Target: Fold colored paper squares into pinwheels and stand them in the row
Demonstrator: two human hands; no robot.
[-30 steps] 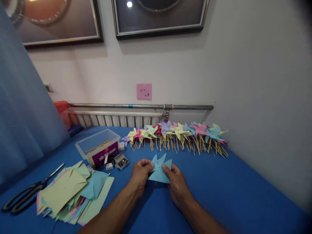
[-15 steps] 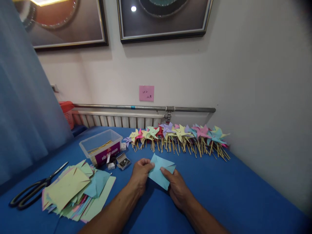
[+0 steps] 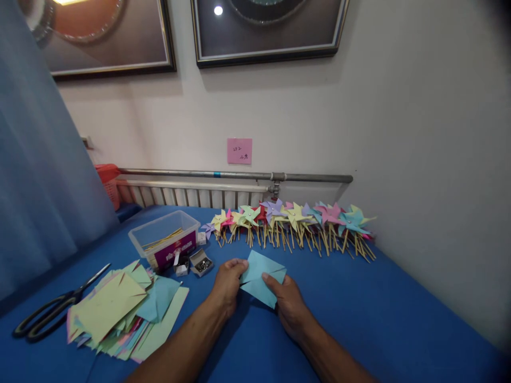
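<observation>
A light blue square of paper (image 3: 261,274), with slits cut in from its corners, is held above the blue-covered table between both hands. My left hand (image 3: 230,282) pinches its left edge between thumb and fingers. On the right side, my right hand (image 3: 285,298) grips the sheet, thumb on top and fingers underneath. Left of my hands lies a pile of cut paper sheets (image 3: 114,303) in pale green, yellow, blue and pink. Beyond the paper, finished pinwheels (image 3: 295,215) on thin sticks lie in a long row.
Black-handled scissors (image 3: 56,308) lie left of the pile. A clear plastic box (image 3: 165,242) holds thin sticks. In front of it stand a small open box of metal pins (image 3: 202,263) and another little box (image 3: 181,266). A blue curtain (image 3: 51,159) hangs at left.
My left thumb and fingers have shifted slightly left along the paper's edge, and the slit on that side shows more. The right hand's grip looks the same.
</observation>
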